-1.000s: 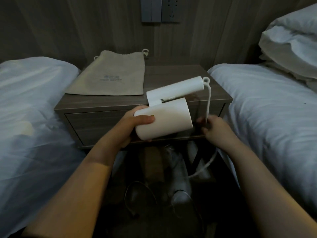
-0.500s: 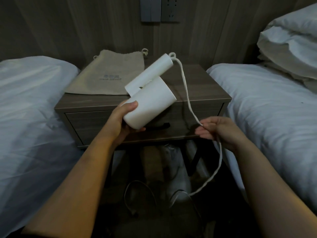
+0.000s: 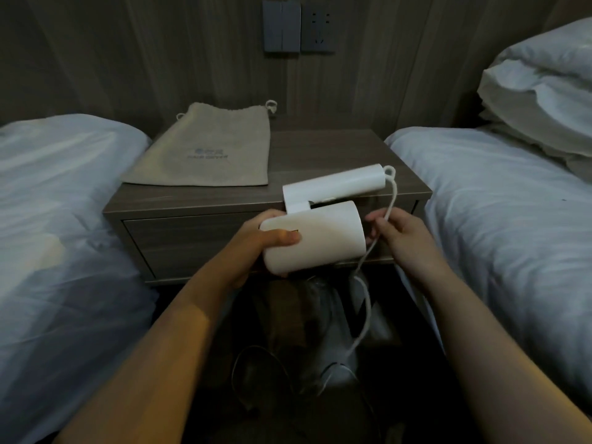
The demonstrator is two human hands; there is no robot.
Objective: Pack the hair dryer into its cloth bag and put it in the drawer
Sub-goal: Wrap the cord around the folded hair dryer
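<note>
Dryer [image 3: 315, 240] lowered — handle folded | smooth white cylinder | cord [image 3: 392, 200] pinched

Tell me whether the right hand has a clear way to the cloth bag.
Probably not: the right hand is pinching the cord, and the hair dryer sits between it and the cloth bag.

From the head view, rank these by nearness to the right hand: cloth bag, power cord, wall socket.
1. Power cord: pinched in the right hand itself.
2. Cloth bag: flat on the nightstand, back left.
3. Wall socket: up on the wall, farthest.
</note>
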